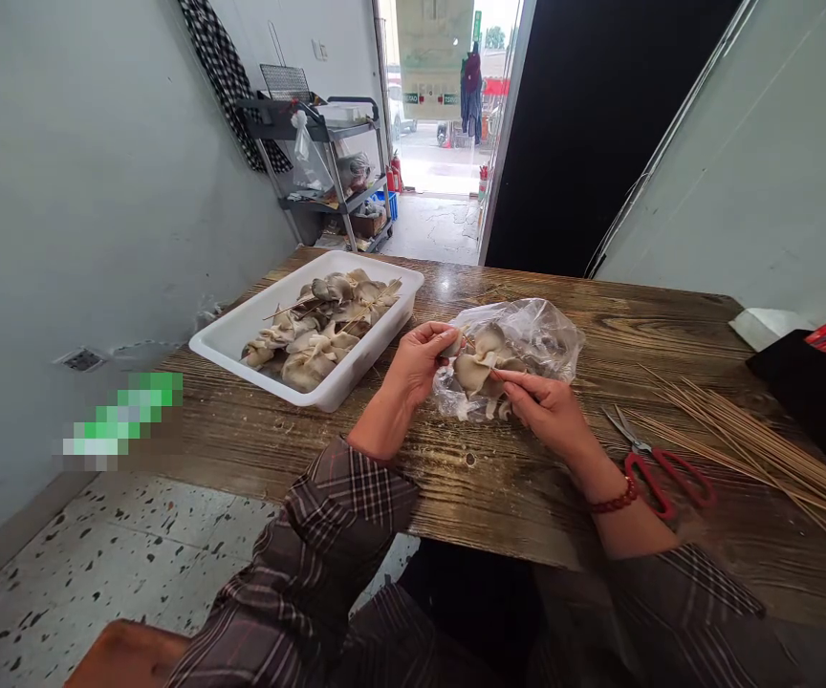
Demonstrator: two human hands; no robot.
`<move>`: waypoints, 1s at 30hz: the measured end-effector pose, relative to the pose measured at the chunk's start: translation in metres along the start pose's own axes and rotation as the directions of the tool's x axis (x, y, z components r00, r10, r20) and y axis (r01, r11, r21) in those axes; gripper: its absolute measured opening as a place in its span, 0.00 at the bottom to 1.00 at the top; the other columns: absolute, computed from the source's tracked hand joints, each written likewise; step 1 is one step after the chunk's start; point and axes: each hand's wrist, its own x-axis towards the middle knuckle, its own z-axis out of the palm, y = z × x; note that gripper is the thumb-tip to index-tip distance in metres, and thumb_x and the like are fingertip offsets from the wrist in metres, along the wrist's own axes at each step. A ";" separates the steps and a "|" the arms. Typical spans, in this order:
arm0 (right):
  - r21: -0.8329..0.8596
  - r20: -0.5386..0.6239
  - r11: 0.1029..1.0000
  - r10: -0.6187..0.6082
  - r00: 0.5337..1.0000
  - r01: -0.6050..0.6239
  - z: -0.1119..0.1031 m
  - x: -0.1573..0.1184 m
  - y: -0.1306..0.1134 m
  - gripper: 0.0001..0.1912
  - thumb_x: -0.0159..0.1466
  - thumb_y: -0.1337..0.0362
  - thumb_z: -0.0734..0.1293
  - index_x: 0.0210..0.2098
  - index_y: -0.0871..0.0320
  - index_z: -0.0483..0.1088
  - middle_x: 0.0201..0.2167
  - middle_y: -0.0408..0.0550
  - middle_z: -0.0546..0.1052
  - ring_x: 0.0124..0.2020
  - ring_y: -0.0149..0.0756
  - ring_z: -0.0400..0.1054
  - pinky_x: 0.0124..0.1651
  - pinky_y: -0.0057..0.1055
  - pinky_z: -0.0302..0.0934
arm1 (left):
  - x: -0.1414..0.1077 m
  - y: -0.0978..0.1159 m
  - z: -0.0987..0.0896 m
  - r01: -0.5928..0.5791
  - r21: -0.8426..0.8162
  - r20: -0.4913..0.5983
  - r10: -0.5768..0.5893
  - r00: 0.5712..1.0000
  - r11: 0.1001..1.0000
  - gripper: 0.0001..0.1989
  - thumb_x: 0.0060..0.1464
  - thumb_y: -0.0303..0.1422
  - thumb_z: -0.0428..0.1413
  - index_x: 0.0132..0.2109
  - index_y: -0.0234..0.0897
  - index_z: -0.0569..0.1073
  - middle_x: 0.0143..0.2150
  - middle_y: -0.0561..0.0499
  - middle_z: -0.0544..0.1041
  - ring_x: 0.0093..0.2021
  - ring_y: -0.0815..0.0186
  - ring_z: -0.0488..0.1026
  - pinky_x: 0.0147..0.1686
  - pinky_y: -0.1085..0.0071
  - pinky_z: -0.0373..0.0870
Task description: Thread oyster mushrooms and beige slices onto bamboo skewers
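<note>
The skewer (497,374) slants leftward and away from the right hand (548,411).

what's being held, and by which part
Mushroom pieces, held at the left edge by the left hand; the right hand is at the lower right, exact grip unclear.

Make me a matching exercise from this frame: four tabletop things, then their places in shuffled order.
1. White rectangular plastic tray
2. Red-handled metal scissors
3. Crinkled clear plastic bag
4. Thin tan wooden skewers

A. Beside the red bead bracelet
B. Farthest left of the four
C. Farthest right of the four
D. Between tray and scissors

Pairs: 1-B; 2-A; 3-D; 4-C
</note>
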 end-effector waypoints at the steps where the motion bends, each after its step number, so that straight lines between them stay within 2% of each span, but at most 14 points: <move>1: 0.021 0.002 1.000 0.004 1.000 -0.004 0.001 0.000 0.001 0.24 0.66 0.54 0.62 0.52 0.64 0.76 0.17 0.40 0.66 0.19 0.27 0.56 0.23 0.26 0.51 | 0.000 0.000 0.000 -0.011 0.011 0.000 0.011 1.000 1.000 0.13 0.39 0.34 0.68 0.30 0.33 0.74 0.25 0.52 0.75 0.24 0.74 0.67 0.22 0.78 0.57; 13: 0.116 -0.013 0.993 0.020 1.000 -0.019 0.007 -0.002 -0.001 0.21 0.65 0.54 0.64 0.49 0.63 0.76 0.15 0.37 0.62 0.16 0.25 0.54 0.21 0.25 0.47 | -0.002 0.005 -0.001 0.012 0.083 0.081 -0.019 0.997 0.996 0.14 0.35 0.35 0.68 0.26 0.32 0.73 0.23 0.54 0.72 0.23 0.75 0.63 0.24 0.76 0.56; 17: 0.033 -0.047 0.999 0.004 0.999 -0.003 0.010 -0.002 -0.004 0.19 0.65 0.55 0.63 0.46 0.62 0.77 0.16 0.39 0.65 0.17 0.27 0.57 0.22 0.26 0.52 | -0.005 0.005 0.003 0.030 0.126 0.126 -0.046 0.991 0.992 0.11 0.35 0.32 0.66 0.24 0.32 0.72 0.23 0.55 0.70 0.24 0.75 0.62 0.26 0.76 0.57; 20: -0.059 -0.079 0.998 -0.032 0.996 0.027 0.013 -0.002 -0.004 0.17 0.64 0.56 0.63 0.42 0.62 0.77 0.21 0.44 0.72 0.20 0.29 0.62 0.25 0.27 0.56 | -0.007 0.003 0.006 -0.006 0.170 0.113 -0.014 0.994 0.985 0.10 0.36 0.30 0.64 0.23 0.33 0.70 0.22 0.56 0.69 0.24 0.75 0.61 0.27 0.76 0.57; 23: -0.068 -0.080 0.997 -0.027 0.996 0.022 0.015 -0.003 -0.004 0.17 0.65 0.56 0.62 0.42 0.62 0.76 0.21 0.43 0.72 0.20 0.29 0.61 0.25 0.27 0.55 | -0.008 0.002 0.008 -0.001 0.148 0.098 -0.013 0.995 0.989 0.09 0.38 0.32 0.64 0.25 0.33 0.72 0.24 0.55 0.71 0.25 0.75 0.63 0.27 0.76 0.59; 27: -0.098 -0.091 0.995 -0.035 0.995 0.026 0.014 -0.003 -0.005 0.17 0.65 0.56 0.62 0.42 0.62 0.76 0.19 0.42 0.71 0.19 0.28 0.60 0.23 0.26 0.53 | -0.008 0.002 0.006 0.094 0.069 0.101 -0.101 0.990 0.993 0.15 0.39 0.38 0.67 0.33 0.32 0.78 0.29 0.51 0.75 0.28 0.72 0.69 0.27 0.75 0.63; 30: -0.136 -0.097 0.990 -0.055 0.994 0.042 0.013 -0.004 -0.007 0.17 0.66 0.56 0.61 0.42 0.61 0.76 0.19 0.42 0.72 0.18 0.28 0.61 0.24 0.26 0.54 | -0.007 0.001 0.005 0.097 0.052 0.105 -0.102 0.989 0.994 0.17 0.34 0.38 0.70 0.30 0.31 0.78 0.27 0.51 0.75 0.26 0.72 0.69 0.26 0.76 0.63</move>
